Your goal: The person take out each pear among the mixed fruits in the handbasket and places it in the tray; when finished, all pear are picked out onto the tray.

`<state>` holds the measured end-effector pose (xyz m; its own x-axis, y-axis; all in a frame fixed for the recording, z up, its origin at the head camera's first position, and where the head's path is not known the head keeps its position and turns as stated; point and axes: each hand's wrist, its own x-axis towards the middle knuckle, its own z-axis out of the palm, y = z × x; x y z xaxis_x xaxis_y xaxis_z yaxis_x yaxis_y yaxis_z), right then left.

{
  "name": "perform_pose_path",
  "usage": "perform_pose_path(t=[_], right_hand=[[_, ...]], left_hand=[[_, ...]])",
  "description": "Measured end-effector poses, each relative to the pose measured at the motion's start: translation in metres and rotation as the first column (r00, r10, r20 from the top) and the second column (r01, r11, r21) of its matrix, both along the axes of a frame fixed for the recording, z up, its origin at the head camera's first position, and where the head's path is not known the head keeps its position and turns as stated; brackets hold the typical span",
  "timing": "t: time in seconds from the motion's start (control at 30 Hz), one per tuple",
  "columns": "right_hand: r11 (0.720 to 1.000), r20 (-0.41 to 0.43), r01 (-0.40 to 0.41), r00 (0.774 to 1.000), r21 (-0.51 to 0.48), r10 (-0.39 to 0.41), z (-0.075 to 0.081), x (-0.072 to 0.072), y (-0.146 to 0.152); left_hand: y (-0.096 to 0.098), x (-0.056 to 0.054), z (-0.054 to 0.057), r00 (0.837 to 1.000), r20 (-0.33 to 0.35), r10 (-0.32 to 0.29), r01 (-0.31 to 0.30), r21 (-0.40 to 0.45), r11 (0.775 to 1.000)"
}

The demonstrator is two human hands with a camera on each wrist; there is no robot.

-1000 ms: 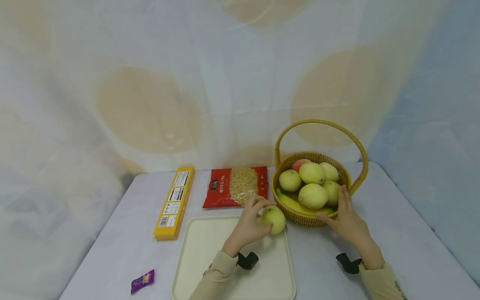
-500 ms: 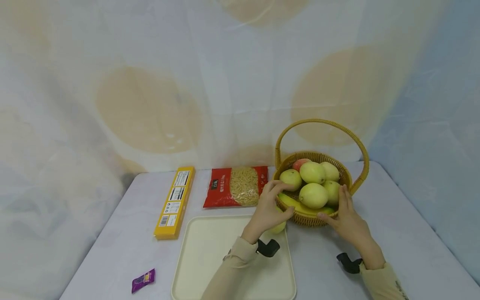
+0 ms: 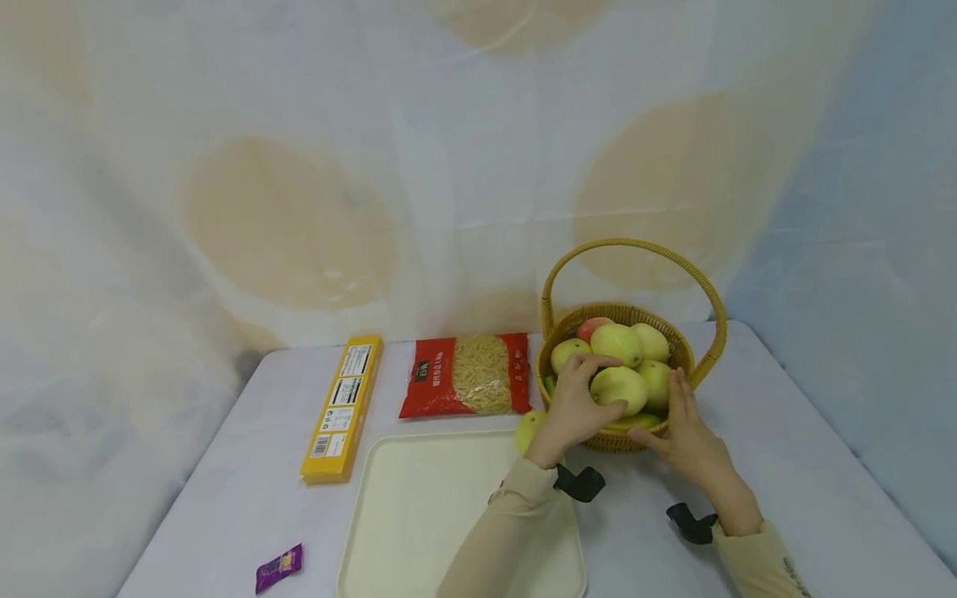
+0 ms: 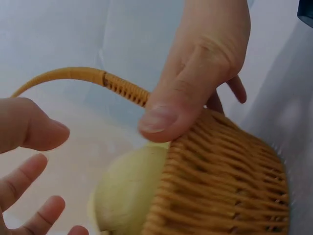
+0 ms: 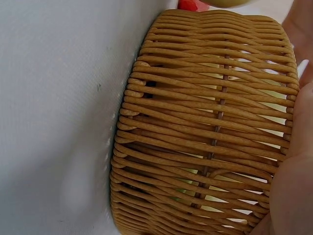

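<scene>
A wicker basket [image 3: 616, 443] with a tall handle stands at the right, filled with pale yellow-green round fruits, a red fruit [image 3: 594, 327] and a banana [image 3: 631, 422]. My left hand [image 3: 571, 413] reaches over the basket's left front, thumb and fingers spread around the front pale fruit [image 3: 622, 390]. In the left wrist view a gap shows between those fingers [image 4: 34, 129] and the pale fruit [image 4: 129, 191]. My right hand [image 3: 691, 440] holds the basket's right front, its thumb [image 4: 164, 117] over the rim. Another pale fruit [image 3: 527, 428] sits at the tray's far right corner, partly behind my left hand.
The cream tray [image 3: 419, 515] lies front centre, partly under my left forearm. Behind it lies a red bag of pasta [image 3: 471, 375]. A yellow box [image 3: 341, 411] is at the left, a small purple packet [image 3: 279, 568] nearer. A curtain hangs behind the table.
My left hand has let go of the pale fruit at the tray's corner and moved right, over the fruit in the basket. My right hand stays on the basket.
</scene>
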<state>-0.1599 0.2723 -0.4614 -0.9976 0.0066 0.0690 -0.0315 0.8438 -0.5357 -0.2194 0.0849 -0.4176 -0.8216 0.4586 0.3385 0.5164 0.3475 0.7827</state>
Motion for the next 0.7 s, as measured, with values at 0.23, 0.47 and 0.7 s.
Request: perform_pose_path(t=[0.23,0.47,0.7], right_hand=[[1.000,-0.016,0.002,1.000,0.008,-0.002,-0.001,-0.001,0.001],[1.000,-0.038,-0.013,0.999,0.006,0.013,-0.001,-0.001,0.000],[1.000,-0.036,-0.016,0.999,0.009,0.017,-0.002,-0.001,0.001]], left_hand=[[0.015,-0.007,-0.014,0.996,0.077,0.045,-0.043,-0.026,0.999],[0.023,-0.013,-0.017,0.996,0.052,0.076,-0.071,-0.093,0.993],[0.027,-0.016,-0.017,0.996,0.041,0.079,-0.070,-0.193,0.979]])
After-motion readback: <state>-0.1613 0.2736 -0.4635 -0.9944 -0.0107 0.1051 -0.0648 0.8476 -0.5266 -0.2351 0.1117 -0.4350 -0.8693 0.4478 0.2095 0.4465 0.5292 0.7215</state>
